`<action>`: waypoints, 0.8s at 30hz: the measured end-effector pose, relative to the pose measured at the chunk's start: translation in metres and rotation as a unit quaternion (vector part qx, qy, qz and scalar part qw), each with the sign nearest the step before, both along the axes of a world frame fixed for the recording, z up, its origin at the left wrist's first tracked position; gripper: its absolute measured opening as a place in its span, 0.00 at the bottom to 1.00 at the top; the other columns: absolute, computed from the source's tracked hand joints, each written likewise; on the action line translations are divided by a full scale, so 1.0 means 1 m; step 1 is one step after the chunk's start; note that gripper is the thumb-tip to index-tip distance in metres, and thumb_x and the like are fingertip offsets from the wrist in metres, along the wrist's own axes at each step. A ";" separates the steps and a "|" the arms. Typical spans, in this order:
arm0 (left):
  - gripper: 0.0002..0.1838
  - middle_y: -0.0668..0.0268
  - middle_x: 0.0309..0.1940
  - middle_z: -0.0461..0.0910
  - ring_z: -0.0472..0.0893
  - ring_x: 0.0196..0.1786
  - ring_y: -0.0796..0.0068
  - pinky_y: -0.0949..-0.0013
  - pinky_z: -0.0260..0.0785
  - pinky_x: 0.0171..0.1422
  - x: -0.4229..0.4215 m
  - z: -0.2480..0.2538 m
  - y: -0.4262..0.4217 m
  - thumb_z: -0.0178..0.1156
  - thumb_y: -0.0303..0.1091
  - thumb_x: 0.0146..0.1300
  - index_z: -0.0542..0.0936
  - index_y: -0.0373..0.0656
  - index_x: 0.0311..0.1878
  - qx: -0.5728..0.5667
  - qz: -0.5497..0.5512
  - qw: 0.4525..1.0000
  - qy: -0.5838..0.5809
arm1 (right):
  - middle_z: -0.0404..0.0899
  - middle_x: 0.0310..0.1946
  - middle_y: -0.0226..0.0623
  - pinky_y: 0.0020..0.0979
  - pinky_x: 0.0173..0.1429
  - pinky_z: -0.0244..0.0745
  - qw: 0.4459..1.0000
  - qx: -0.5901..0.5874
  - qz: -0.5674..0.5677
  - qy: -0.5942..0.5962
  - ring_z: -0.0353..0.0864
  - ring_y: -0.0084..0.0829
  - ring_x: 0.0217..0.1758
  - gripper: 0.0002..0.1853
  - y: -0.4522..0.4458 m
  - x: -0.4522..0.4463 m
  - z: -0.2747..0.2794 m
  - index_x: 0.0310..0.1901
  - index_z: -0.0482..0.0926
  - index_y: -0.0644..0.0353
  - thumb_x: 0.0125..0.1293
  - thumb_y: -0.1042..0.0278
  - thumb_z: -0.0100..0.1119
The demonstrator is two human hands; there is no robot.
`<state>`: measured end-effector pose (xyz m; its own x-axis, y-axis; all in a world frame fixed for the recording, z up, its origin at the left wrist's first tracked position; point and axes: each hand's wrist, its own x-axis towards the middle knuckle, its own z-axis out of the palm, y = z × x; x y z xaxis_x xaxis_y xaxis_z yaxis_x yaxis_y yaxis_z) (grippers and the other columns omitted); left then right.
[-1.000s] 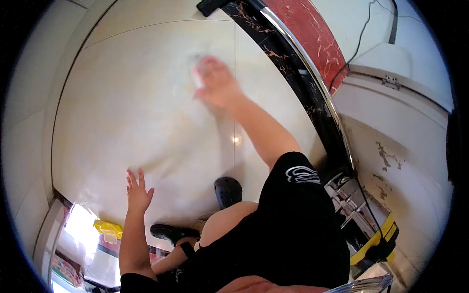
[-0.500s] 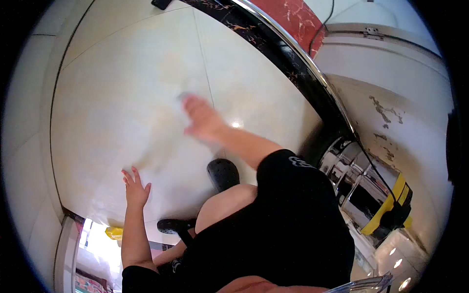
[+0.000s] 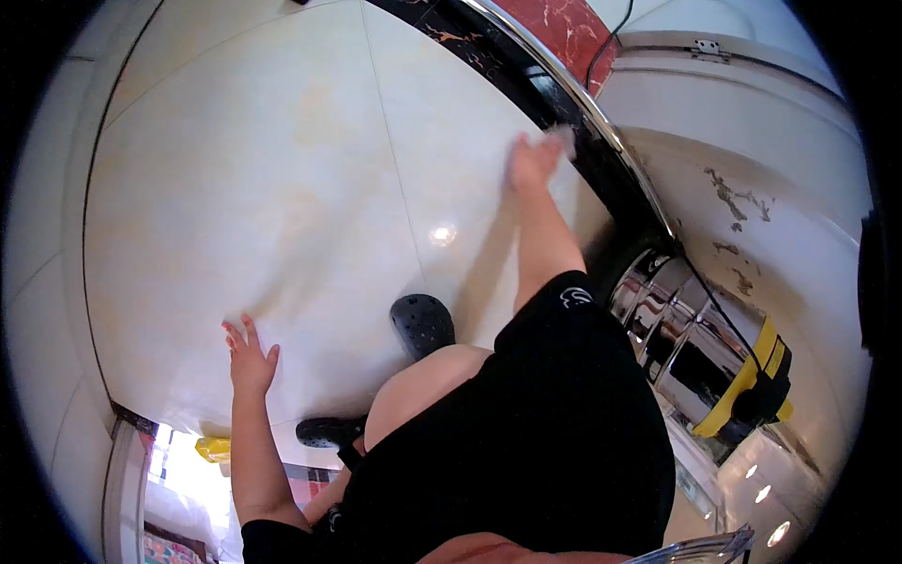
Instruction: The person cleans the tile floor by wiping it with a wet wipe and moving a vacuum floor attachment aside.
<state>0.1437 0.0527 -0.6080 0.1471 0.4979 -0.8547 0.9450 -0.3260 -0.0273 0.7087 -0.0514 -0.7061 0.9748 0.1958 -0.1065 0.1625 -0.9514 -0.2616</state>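
My right hand reaches out to the far right, at the edge where the pale tiled floor meets a black marbled border. It holds a small whitish cloth-like wad, blurred by motion, so its exact kind is unclear. My left hand is at the lower left with its fingers spread, its tips on or just over the floor. Nothing is in it.
Black clogs are on my feet, under my bent knees. A curved chrome rail runs above the border. Shiny metal containers, a yellow-and-black object and a cable stand at right. Something yellow lies at lower left.
My right hand has swept with the whitish wad from the middle of the floor rightward to the black border. My left hand has barely moved; the view has shifted slightly.
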 end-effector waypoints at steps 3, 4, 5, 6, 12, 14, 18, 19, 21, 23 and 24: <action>0.48 0.37 0.71 0.33 0.52 0.69 0.33 0.54 0.57 0.70 0.000 0.002 0.004 0.60 0.47 0.59 0.40 0.50 0.74 -0.001 -0.004 1.000 -0.004 | 0.40 0.73 0.54 0.37 0.78 0.29 0.947 -0.079 0.306 0.050 0.36 0.42 0.77 0.40 0.079 -0.071 0.031 0.69 0.47 0.72 0.66 0.49 0.44; 0.47 0.37 0.71 0.34 0.52 0.70 0.33 0.54 0.57 0.70 0.001 0.003 0.006 0.60 0.47 0.59 0.40 0.50 0.74 -0.008 0.004 1.000 -0.007 | 0.37 0.73 0.51 0.37 0.77 0.27 0.912 -0.045 0.393 0.113 0.34 0.41 0.77 0.41 0.093 -0.100 0.040 0.70 0.46 0.69 0.66 0.46 0.44; 0.47 0.37 0.71 0.34 0.52 0.70 0.33 0.54 0.57 0.70 0.000 0.004 0.007 0.60 0.47 0.59 0.40 0.50 0.74 -0.007 -0.001 1.000 -0.009 | 0.37 0.74 0.49 0.37 0.77 0.29 0.844 -0.099 0.503 0.159 0.34 0.40 0.78 0.42 0.105 -0.124 0.041 0.70 0.47 0.67 0.65 0.44 0.45; 0.47 0.37 0.71 0.34 0.54 0.69 0.35 0.54 0.58 0.69 -0.001 0.005 0.008 0.59 0.47 0.60 0.41 0.50 0.74 -0.009 -0.008 1.000 -0.009 | 0.38 0.74 0.48 0.37 0.77 0.29 0.794 -0.073 0.577 0.175 0.35 0.40 0.78 0.43 0.100 -0.149 0.044 0.70 0.47 0.68 0.64 0.44 0.46; 0.46 0.36 0.70 0.36 0.62 0.66 0.40 0.55 0.65 0.63 0.005 0.018 0.030 0.57 0.49 0.60 0.41 0.51 0.74 -0.074 -0.010 0.997 0.020 | 0.42 0.73 0.50 0.38 0.77 0.33 0.855 -0.114 0.488 0.130 0.39 0.42 0.77 0.41 0.025 -0.099 0.038 0.69 0.49 0.70 0.62 0.50 0.50; 0.46 0.36 0.70 0.37 0.64 0.65 0.41 0.56 0.67 0.62 0.002 0.009 0.029 0.57 0.49 0.61 0.41 0.51 0.74 -0.084 -0.015 0.996 0.009 | 0.43 0.72 0.53 0.38 0.78 0.32 0.922 -0.137 0.350 0.090 0.38 0.43 0.77 0.41 -0.035 -0.050 0.029 0.68 0.48 0.72 0.63 0.51 0.49; 0.46 0.36 0.70 0.36 0.65 0.64 0.40 0.56 0.67 0.62 0.000 0.002 0.024 0.56 0.49 0.61 0.40 0.51 0.74 -0.060 -0.020 0.998 0.001 | 0.41 0.72 0.57 0.42 0.77 0.30 0.961 -0.176 0.189 0.096 0.35 0.48 0.77 0.43 -0.117 -0.059 0.016 0.68 0.44 0.75 0.63 0.52 0.48; 0.46 0.36 0.70 0.36 0.64 0.64 0.40 0.56 0.67 0.62 0.002 0.005 0.024 0.56 0.50 0.61 0.40 0.51 0.74 -0.060 -0.014 0.998 0.007 | 0.39 0.72 0.58 0.44 0.77 0.30 0.936 -0.213 0.237 0.150 0.35 0.49 0.76 0.44 -0.117 -0.082 0.029 0.68 0.43 0.76 0.63 0.51 0.49; 0.46 0.35 0.70 0.36 0.64 0.65 0.40 0.56 0.67 0.62 0.004 0.009 0.024 0.56 0.50 0.61 0.40 0.51 0.74 -0.061 -0.014 0.998 0.008 | 0.38 0.72 0.59 0.46 0.76 0.31 0.852 -0.250 0.358 0.290 0.35 0.51 0.76 0.45 -0.105 -0.141 0.065 0.68 0.43 0.75 0.62 0.49 0.49; 0.46 0.35 0.70 0.36 0.64 0.65 0.40 0.56 0.67 0.62 0.001 0.004 0.023 0.56 0.50 0.61 0.39 0.51 0.74 -0.059 -0.009 0.998 0.003 | 0.38 0.72 0.59 0.46 0.76 0.32 0.787 -0.248 0.430 0.365 0.36 0.51 0.76 0.45 -0.122 -0.170 0.066 0.69 0.43 0.74 0.61 0.48 0.50; 0.46 0.35 0.70 0.36 0.63 0.65 0.40 0.56 0.67 0.62 -0.009 -0.004 0.020 0.56 0.50 0.61 0.39 0.51 0.74 -0.043 -0.030 0.999 -0.011 | 0.39 0.72 0.58 0.46 0.76 0.32 0.803 -0.163 0.525 0.230 0.37 0.51 0.76 0.45 -0.149 -0.183 0.039 0.69 0.45 0.72 0.61 0.47 0.50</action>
<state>0.1348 0.0730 -0.6117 0.1939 0.4129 -0.8899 0.9240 -0.3816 0.0243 0.5261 -0.2008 -0.6667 0.1340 0.7728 -0.6204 0.8771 -0.3838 -0.2886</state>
